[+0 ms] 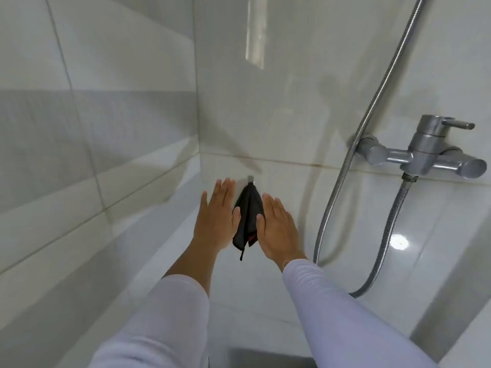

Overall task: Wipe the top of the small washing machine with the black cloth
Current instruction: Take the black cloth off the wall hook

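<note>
Bathroom corner, white tiled walls. A black cloth (246,219) hangs from a small metal hook (250,179) on the wall. Both arms in white sleeves reach up; left hand (216,217) & right hand (277,229) are flat, fingers extended, holding nothing, one each side of the cloth, thumbs just beside it. Shower mixer tap (425,152) w/ metal hose (372,107) at right. Washing machine not clearly in view. Best approach, probably: pinch cloth near the top, lift up off the hook, don't yank.
</note>
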A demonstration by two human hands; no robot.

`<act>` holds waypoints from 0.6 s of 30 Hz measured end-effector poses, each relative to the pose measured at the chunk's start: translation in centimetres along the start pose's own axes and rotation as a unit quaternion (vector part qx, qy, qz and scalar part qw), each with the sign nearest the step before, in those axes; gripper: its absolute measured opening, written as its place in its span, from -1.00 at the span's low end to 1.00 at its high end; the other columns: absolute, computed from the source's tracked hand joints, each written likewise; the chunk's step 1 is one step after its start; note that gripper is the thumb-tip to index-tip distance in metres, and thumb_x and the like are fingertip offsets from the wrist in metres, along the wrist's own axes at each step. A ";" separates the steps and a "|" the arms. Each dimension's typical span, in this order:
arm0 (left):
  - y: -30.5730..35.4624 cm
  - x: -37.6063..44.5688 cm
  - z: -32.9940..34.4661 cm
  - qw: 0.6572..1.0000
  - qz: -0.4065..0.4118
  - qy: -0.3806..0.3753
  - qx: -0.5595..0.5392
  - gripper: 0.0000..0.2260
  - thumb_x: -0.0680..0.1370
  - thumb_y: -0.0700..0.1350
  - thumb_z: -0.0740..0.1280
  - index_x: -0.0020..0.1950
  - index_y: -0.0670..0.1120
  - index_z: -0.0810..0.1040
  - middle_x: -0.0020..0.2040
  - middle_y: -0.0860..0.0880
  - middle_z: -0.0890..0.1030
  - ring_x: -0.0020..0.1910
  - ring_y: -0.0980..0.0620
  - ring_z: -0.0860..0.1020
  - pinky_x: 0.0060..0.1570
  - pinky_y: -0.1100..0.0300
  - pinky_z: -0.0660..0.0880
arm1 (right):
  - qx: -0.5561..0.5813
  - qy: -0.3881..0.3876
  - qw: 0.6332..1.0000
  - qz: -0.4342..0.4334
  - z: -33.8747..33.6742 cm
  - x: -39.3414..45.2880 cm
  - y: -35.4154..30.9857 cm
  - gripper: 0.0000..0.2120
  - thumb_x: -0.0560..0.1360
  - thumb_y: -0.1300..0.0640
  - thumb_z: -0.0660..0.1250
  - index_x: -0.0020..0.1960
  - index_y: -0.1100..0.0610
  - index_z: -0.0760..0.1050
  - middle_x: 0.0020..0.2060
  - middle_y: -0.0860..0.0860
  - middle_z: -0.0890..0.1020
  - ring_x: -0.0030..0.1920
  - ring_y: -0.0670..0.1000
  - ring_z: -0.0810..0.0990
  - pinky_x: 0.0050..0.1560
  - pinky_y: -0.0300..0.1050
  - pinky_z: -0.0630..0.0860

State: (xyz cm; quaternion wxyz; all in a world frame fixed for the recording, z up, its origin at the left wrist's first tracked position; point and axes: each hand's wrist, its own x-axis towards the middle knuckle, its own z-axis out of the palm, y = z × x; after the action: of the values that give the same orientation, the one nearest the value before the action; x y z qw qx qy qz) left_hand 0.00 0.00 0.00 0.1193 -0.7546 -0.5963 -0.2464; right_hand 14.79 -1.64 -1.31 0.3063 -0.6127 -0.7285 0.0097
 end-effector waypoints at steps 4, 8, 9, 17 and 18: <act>-1.6 2.1 1.9 0.998 -0.023 -0.050 0.010 -0.52 0.66 -0.09 -0.02 0.56 -0.08 -0.03 0.58 0.00 0.04 0.57 0.03 -0.03 0.52 -0.01 0.04 | 0.000 -0.004 1.000 -0.008 1.8 2.8 0.5 -0.52 0.62 0.09 -0.03 0.52 0.10 0.02 0.46 0.04 0.28 0.44 0.05 0.25 0.37 -0.04 0.27; -1.9 4.3 3.5 0.997 -0.048 -0.057 -0.003 -0.59 0.65 -0.12 0.05 0.51 -0.06 0.18 0.46 -0.03 0.32 0.41 0.00 0.32 0.30 0.09 0.32 | 0.006 0.010 1.000 -0.002 3.3 5.0 1.7 -0.54 0.59 0.18 0.01 0.49 0.12 0.13 0.31 0.07 0.43 0.28 0.09 0.39 0.20 -0.04 0.37; -1.8 4.7 4.0 0.997 -0.055 -0.061 -0.011 -0.61 0.64 -0.12 0.06 0.49 -0.06 0.22 0.42 -0.04 0.36 0.37 -0.01 0.36 0.25 0.09 0.34 | 0.017 0.017 1.000 0.001 3.6 5.4 2.0 -0.55 0.58 0.22 0.02 0.47 0.13 0.17 0.29 0.08 0.44 0.26 0.10 0.40 0.18 -0.04 0.39; -0.9 6.7 6.6 0.974 -0.133 -0.111 -0.148 -0.75 0.61 -0.06 0.13 0.20 -0.11 0.48 0.11 -0.09 0.55 0.07 -0.11 0.53 0.12 -0.01 0.48 | 0.104 0.036 0.993 0.030 4.6 7.0 3.2 -0.83 0.56 0.24 0.09 0.07 0.25 0.41 0.03 0.14 0.48 -0.19 0.13 0.47 -0.20 -0.02 0.44; -0.9 6.6 6.8 0.969 -0.137 -0.119 -0.166 -0.76 0.60 -0.07 0.14 0.19 -0.11 0.48 0.09 -0.09 0.54 0.05 -0.12 0.54 0.12 -0.04 0.49 | 0.108 0.036 0.993 0.035 4.6 7.2 3.1 -0.84 0.56 0.23 0.09 0.05 0.26 0.40 0.02 0.14 0.48 -0.21 0.12 0.45 -0.21 -0.02 0.43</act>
State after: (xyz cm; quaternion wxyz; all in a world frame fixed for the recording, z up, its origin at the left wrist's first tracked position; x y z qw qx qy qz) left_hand 1.78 9.08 -2.51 -0.1145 -0.6993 -0.6543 -0.2641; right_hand 15.02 7.25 -3.20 0.3959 -0.6012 -0.6899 0.0767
